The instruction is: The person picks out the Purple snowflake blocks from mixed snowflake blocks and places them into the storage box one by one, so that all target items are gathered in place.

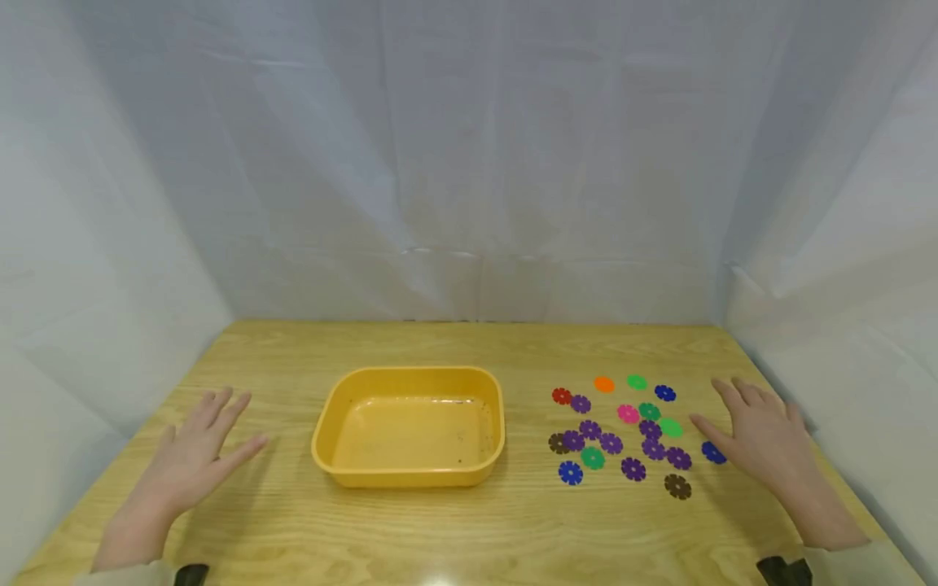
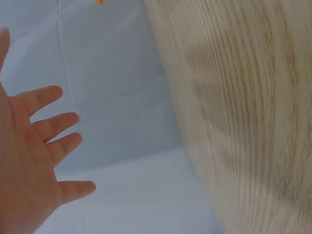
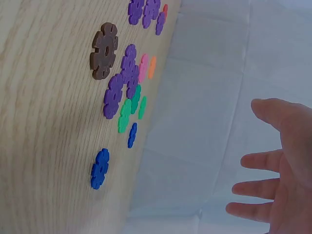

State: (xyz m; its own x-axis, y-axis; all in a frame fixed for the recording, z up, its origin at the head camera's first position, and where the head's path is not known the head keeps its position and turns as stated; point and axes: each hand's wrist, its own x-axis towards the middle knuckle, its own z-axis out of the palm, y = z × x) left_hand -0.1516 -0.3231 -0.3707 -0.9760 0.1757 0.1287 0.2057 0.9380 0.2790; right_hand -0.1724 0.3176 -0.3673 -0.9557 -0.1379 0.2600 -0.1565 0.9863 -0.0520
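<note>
On the left side of the table, my left hand (image 1: 192, 456) hovers with its fingers spread, holding nothing. My right hand (image 1: 765, 435) is likewise spread and bare at the right, above the table. Nearest to it lies a blue snowflake disc (image 1: 713, 452), which the right wrist view shows flat on the wood. Several more notched plastic discs are scattered to its left, among them a brown disc (image 1: 677, 487), a purple disc (image 1: 633, 469), a pink disc (image 1: 628, 414), an orange disc (image 1: 604, 384) and a red disc (image 1: 561, 395). Some purple ones touch or overlap.
A yellow plastic basin (image 1: 408, 478) stands between my left hand and the discs, with small dark specks on its floor. The wooden table (image 1: 410, 537) is bounded by white sheeting (image 1: 469, 163) at the back and both sides.
</note>
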